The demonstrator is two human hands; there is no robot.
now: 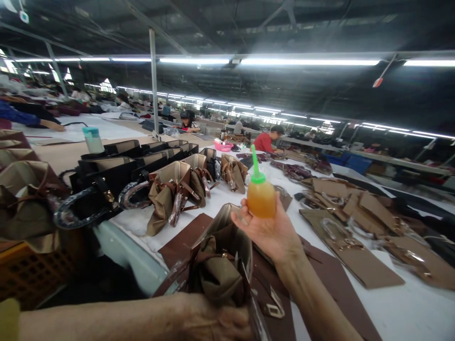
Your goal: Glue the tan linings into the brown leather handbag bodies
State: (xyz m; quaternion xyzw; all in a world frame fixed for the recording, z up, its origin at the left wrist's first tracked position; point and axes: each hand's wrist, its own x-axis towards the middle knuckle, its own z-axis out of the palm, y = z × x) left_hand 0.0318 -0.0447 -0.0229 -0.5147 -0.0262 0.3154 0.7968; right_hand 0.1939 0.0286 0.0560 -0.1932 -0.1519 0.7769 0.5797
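Held up over the table in my right hand [268,232] is a round squeeze bottle [261,199] of amber liquid, with a green cap and a long green nozzle pointing upward. The palm faces up, and the bottle sits between thumb and fingers. At the bottom edge, my left hand [216,317] closes against the lower part of an olive and brown handbag [220,270]. Motion blurs its fingers. The bag's top gapes, showing a pale lining, and plastic wraps its handle. Under it lie dark brown flat panels [334,279], one with a metal buckle [274,309].
Several black handbags [103,177] and olive handbags [167,196] stand at the left. Flat tan bag pieces [350,246] lie at the right. Beyond are a pink basket [223,145] and a person in red [263,141]. A yellow crate [31,270] stands lower left.
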